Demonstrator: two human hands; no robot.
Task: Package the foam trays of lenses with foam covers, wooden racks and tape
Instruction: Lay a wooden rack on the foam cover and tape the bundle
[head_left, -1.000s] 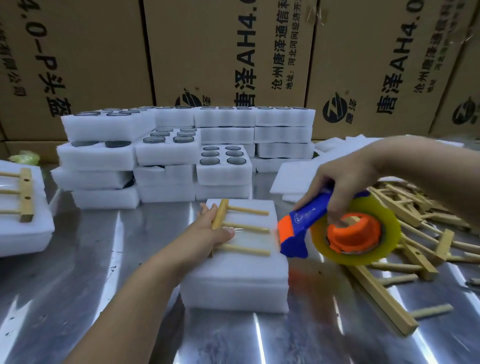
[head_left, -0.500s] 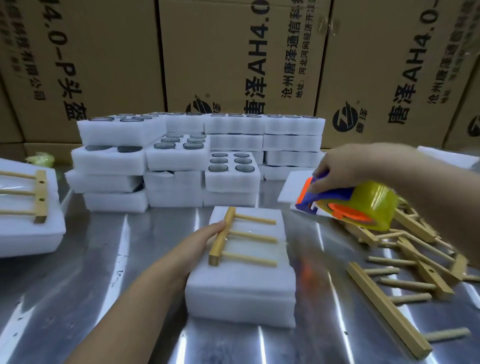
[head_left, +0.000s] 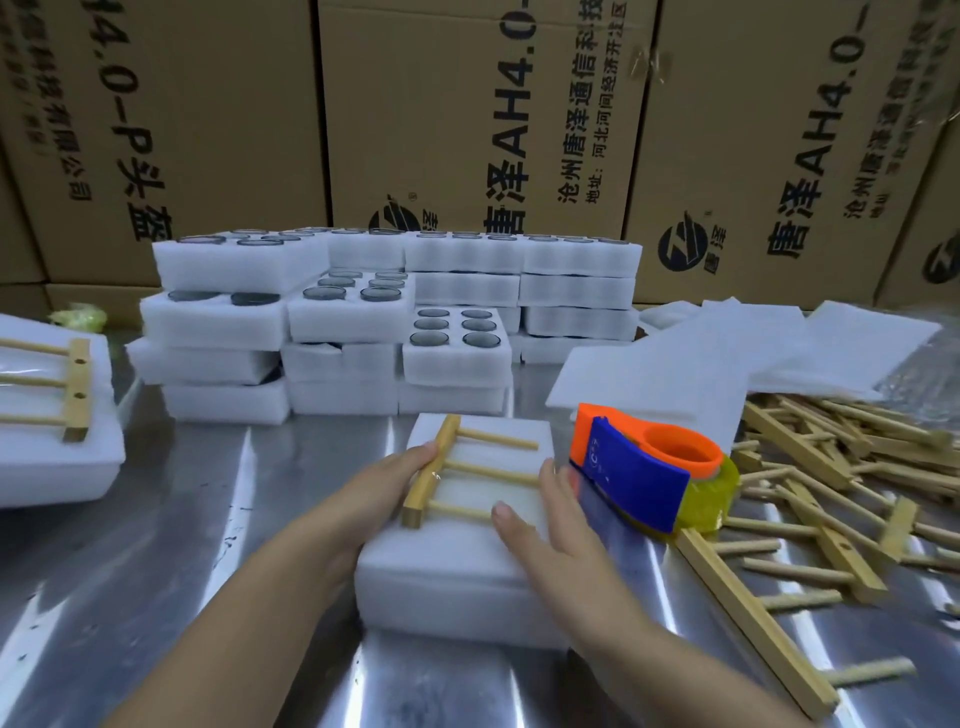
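My left hand (head_left: 374, 493) cups the left edge of the pack (head_left: 457, 566), the white foam stack in front of me on the bench (head_left: 208, 545), with the thumb laid against the long bar of the rack (head_left: 441, 467) on top. I cannot see the fingers on the far side of that hand. My right hand (head_left: 550, 525) lies flat on the right part of the pack's top, fingers straight, holding nothing, just pressing down near the ends of the rack's three pegs.

The tape dispenser (head_left: 649, 478) lies on the bench just beside the pack on the right, close to my right hand but not held. No tape seems to be on this pack yet, so I judge I am squaring it up before taping.

To do this well, I want the foam layers flush on all sides and the rack centred, pegs running straight across. Foam gives easily, so I press only hard enough to stop sliding; too much squeeze and the tape would go slack when I let go. My left hand should keep pinning the rack while my right reaches for the dispenser.

Behind the pack stand the foam trays (head_left: 353, 312) with dark lenses, stacked against cardboard boxes (head_left: 467, 130). Foam covers (head_left: 727, 358) and a heap of spare racks (head_left: 831, 467) lie to the right; a finished pack (head_left: 47, 457) sits far left.
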